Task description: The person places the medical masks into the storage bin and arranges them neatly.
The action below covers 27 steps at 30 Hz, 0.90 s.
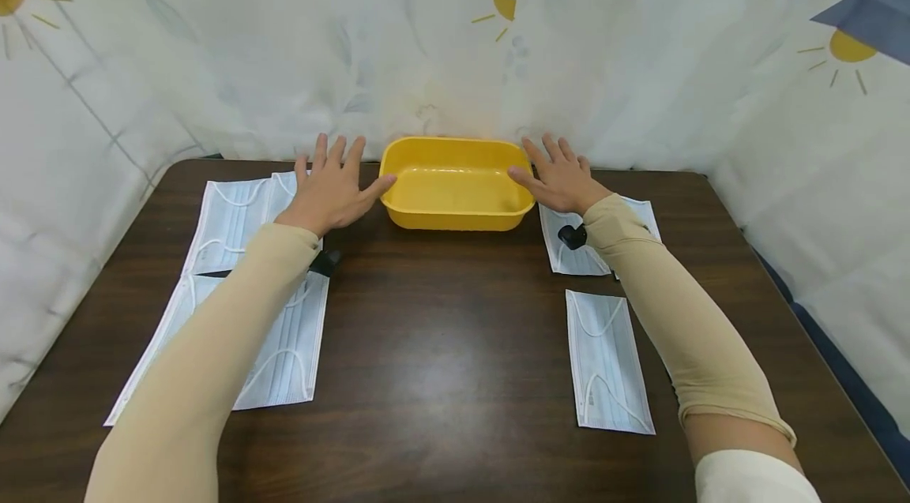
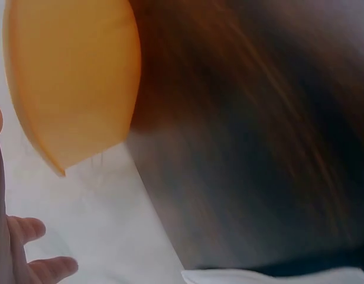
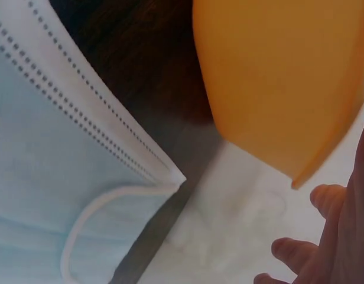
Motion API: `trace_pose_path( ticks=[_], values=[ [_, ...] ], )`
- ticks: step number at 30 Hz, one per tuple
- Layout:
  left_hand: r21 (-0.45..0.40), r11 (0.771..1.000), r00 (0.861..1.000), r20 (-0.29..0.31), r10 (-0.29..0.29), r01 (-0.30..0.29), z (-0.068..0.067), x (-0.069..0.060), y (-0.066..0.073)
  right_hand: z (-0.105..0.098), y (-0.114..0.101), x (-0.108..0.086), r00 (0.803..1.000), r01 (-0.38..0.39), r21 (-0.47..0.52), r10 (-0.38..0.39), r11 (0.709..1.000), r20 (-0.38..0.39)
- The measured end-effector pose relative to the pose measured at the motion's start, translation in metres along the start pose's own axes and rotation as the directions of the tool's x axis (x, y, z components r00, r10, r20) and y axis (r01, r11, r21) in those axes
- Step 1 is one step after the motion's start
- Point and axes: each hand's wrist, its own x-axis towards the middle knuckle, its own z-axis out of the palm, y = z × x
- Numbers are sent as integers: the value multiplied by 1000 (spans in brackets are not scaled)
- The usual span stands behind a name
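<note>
A yellow plastic tub (image 1: 455,191) stands at the far edge of the table, its inside bare. My left hand (image 1: 329,189) is at its left end with fingers spread, the thumb tip at the rim. On the opposite end my right hand (image 1: 565,181) is also spread, its thumb reaching over the rim. Pale blue face masks (image 1: 231,223) with white ear loops lie under and beside my left arm. Another mask (image 1: 558,234) lies below the right hand, partly hidden by the wrist, and a separate mask (image 1: 607,365) is nearer to me. Neither hand grips anything.
The dark wooden table (image 1: 434,345) shows bare between the two groups of masks. A white printed cloth (image 1: 284,53) hangs behind the table and along both sides. Each wrist carries a small black camera (image 1: 572,236).
</note>
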Motion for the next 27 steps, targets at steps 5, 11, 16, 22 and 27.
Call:
trace_pose_path(
  ticks=[5, 11, 16, 22, 27],
  values=[
    [3, 1000, 1000, -1, 14, -14, 3, 12, 11, 3, -4, 6, 1000, -16, 3, 15, 1000, 26],
    [17, 1000, 1000, 21, 18, -18, 3, 21, 20, 4, -12, 7, 999, -13, 14, 13, 1000, 43],
    [30, 1000, 1000, 28, 7, -8, 1, 25, 22, 3, -22, 6, 999, -16, 41, 14, 999, 50],
    [75, 997, 998, 62, -7, 2, -1, 27, 29, 4, -30, 10, 1000, -7, -4, 7, 1000, -8],
    [123, 992, 997, 77, -14, 5, 1, 29, 33, 9, -35, 17, 998, -50, -15, 49, 999, -38]
  ],
)
